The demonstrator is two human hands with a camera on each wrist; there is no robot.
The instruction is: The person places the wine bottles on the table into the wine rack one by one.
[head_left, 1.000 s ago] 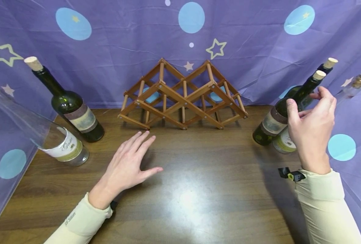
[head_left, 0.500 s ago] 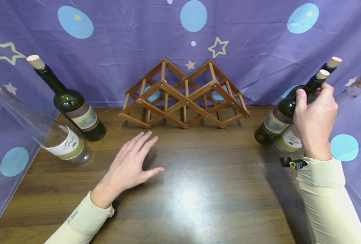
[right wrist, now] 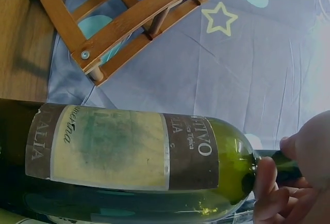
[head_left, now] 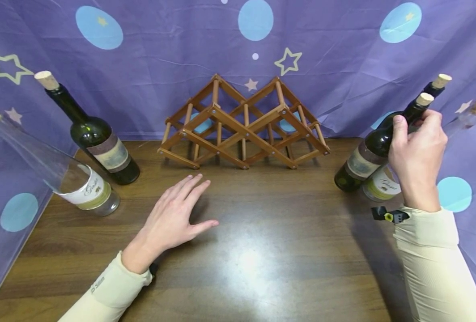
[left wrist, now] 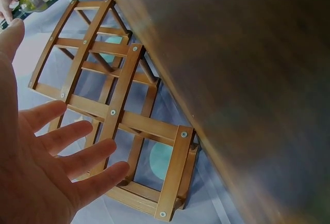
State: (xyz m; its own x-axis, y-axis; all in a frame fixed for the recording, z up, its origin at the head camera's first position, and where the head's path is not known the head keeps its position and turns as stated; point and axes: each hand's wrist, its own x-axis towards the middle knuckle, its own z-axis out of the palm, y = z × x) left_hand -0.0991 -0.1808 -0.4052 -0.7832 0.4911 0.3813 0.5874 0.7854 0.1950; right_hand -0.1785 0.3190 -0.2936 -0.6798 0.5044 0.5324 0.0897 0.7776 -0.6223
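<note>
My right hand [head_left: 419,156] grips the neck of a corked dark green wine bottle [head_left: 362,164] at the right of the table. Thumb and curled fingers wrap the neck [right wrist: 283,167] in the right wrist view, where the brown and cream label [right wrist: 111,146] faces the camera. The bottle stands slightly tilted in the head view. My left hand [head_left: 173,214] is held over the table with fingers spread and holds nothing. Beyond its fingertips stands a folding wooden wine rack [head_left: 247,134] of crossed slats, with no bottle in it; the left wrist view shows the rack [left wrist: 113,112] close past the fingers.
Behind the gripped bottle are a clear bottle with a white and green label [head_left: 384,183] and another corked green bottle [head_left: 433,89]. At the left stand a green bottle [head_left: 111,154] and a clear bottle [head_left: 87,192]. A purple cloth [head_left: 161,44] hangs around the table.
My right hand has closed its fingers and thumb round the bottle's neck, where before it was loosely around it. The bottle stays in nearly the same place; my left hand has hardly moved.
</note>
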